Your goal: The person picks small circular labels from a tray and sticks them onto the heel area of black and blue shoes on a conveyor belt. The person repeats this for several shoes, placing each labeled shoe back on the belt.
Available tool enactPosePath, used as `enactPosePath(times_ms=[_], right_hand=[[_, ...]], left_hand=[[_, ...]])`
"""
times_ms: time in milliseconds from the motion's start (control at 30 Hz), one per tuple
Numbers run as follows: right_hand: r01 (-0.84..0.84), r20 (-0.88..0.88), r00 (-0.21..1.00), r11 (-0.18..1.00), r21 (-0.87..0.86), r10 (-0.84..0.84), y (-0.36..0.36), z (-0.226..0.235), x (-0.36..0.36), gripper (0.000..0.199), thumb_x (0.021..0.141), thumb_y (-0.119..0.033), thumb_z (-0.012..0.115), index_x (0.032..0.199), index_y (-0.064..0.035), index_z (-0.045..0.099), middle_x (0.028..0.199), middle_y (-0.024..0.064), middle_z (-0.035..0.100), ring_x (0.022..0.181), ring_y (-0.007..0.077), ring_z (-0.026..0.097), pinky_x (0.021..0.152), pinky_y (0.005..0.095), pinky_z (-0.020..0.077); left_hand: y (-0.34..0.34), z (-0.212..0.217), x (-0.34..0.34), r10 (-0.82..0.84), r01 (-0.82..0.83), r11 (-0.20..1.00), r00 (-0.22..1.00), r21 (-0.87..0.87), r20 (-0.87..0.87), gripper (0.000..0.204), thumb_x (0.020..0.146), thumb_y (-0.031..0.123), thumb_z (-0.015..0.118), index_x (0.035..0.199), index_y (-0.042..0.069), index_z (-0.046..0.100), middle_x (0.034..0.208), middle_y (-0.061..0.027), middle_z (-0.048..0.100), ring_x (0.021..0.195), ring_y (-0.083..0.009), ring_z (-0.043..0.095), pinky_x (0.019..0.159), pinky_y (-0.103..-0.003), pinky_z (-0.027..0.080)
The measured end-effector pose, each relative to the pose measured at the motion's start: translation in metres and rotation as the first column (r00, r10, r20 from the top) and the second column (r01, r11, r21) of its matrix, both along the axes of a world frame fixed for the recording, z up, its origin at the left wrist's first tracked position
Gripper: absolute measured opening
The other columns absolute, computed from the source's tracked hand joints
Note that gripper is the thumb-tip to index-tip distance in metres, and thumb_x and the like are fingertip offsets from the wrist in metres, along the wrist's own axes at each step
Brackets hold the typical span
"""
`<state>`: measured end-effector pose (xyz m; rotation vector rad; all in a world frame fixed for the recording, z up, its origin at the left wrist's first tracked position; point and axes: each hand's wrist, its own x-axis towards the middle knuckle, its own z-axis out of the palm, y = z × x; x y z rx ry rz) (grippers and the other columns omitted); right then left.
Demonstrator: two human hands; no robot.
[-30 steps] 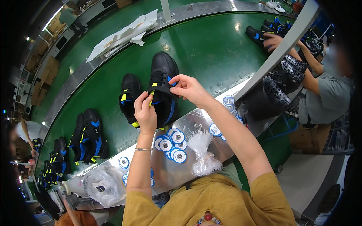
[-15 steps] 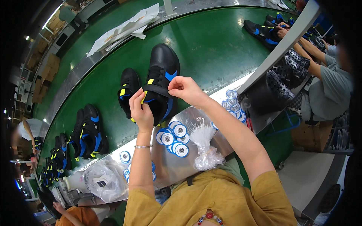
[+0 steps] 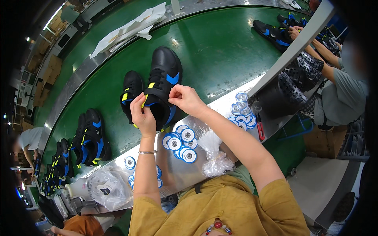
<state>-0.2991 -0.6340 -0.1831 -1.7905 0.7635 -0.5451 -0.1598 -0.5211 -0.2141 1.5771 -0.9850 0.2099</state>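
A black sneaker (image 3: 162, 65) with blue and yellow trim stands on the green work surface, toe pointing away from me. My left hand (image 3: 142, 118) pinches the yellow tab at its opening, on the left end of the strap. At the right end of that strap, the fingertips of my right hand (image 3: 186, 100) are pinched together. Whatever is between them is too small to make out. Close against its left side stands a second black sneaker (image 3: 132, 84). Nearer me lie round blue-and-white tags (image 3: 175, 143) and a bundle of thin clear plastic strands (image 3: 210, 141).
More black sneakers (image 3: 93, 135) line the left. A plastic bag (image 3: 108, 188) lies on the metal ledge (image 3: 169, 177). Right of me are more tags (image 3: 243, 114), a red cutter (image 3: 260, 128) and a slanting grey post (image 3: 293, 47). Beyond it a person (image 3: 342, 82) handles shoes. White paper (image 3: 130, 31) lies across the far edge.
Both hands and the sneaker have shifted slightly left in the picture. My right hand has come a little lower, still pinched at the strap's end. The left hand keeps its hold.
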Motion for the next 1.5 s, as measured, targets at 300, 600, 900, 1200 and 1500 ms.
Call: enactPosePath(times_ms=[300, 600, 900, 1200, 1500], right_hand=[[0.16, -0.057, 0.985, 0.986, -0.051, -0.163, -0.003, 0.021, -0.039, 0.02, 0.08, -0.017, 0.073, 0.082, 0.0011, 0.064, 0.072, 0.0126, 0.066, 0.067, 0.022, 0.064, 0.064, 0.0332, 0.0501], [0.078, -0.303, 0.95, 0.997, -0.015, -0.079, 0.012, 0.046, -0.139, 0.013, 0.088, -0.009, 0.064, 0.091, 0.0033, 0.066, 0.079, 0.005, 0.066, 0.074, 0.0102, 0.06, 0.068, 0.0263, 0.0488], [-0.02, -0.523, 0.841, 0.958, -0.285, -0.138, 0.025, 0.041, -0.147, 0.021, 0.084, -0.018, 0.063, 0.086, 0.0024, 0.069, 0.076, 0.0169, 0.065, 0.069, 0.0303, 0.063, 0.062, 0.038, 0.0466], [0.204, -0.48, 0.84, 0.967, -0.151, -0.252, 0.032, 0.026, -0.183, 0.023, 0.087, -0.02, 0.069, 0.088, 0.0035, 0.068, 0.073, 0.0052, 0.066, 0.068, 0.01, 0.059, 0.061, 0.0265, 0.0462], [0.132, -0.202, 0.972, 0.991, 0.037, -0.122, 0.054, 0.04, -0.154, 0.012, 0.09, -0.011, 0.065, 0.088, 0.0011, 0.064, 0.076, 0.0005, 0.062, 0.071, 0.0069, 0.054, 0.063, 0.0241, 0.044]], left_hand=[[-0.018, 0.014, 0.009, 0.014, -0.022, 0.996, 0.995, 0.084, 0.094, 0.026, 0.079, -0.013, 0.053, 0.1, -0.001, 0.064, 0.106, -0.0141, 0.064, 0.096, -0.0306, 0.064, 0.082, -0.036, 0.053], [-0.026, 0.015, 0.041, 0.027, -0.08, 0.912, 0.99, 0.403, 0.136, 0.025, 0.093, 0.008, 0.056, 0.116, 0.0, 0.062, 0.114, -0.0194, 0.064, 0.104, -0.0358, 0.061, 0.091, -0.04, 0.049], [0.045, 0.056, -0.076, -0.117, 0.098, 0.981, 0.988, 0.169, 0.103, 0.023, 0.088, -0.003, 0.06, 0.112, -0.003, 0.062, 0.109, -0.0197, 0.065, 0.104, -0.0352, 0.062, 0.091, -0.039, 0.049], [0.088, 0.03, -0.141, -0.333, 0.334, 0.912, 0.942, 0.239, -0.044, 0.027, 0.085, -0.005, 0.062, 0.111, -0.003, 0.061, 0.113, -0.0206, 0.064, 0.109, -0.0367, 0.061, 0.094, -0.043, 0.048], [0.086, 0.028, -0.184, -0.611, 0.494, 0.693, 0.789, 0.525, 0.065, 0.052, 0.085, 0.017, 0.07, 0.132, 0.001, 0.053, 0.14, -0.0273, 0.045, 0.134, -0.0431, 0.04, 0.108, -0.05, 0.035]])
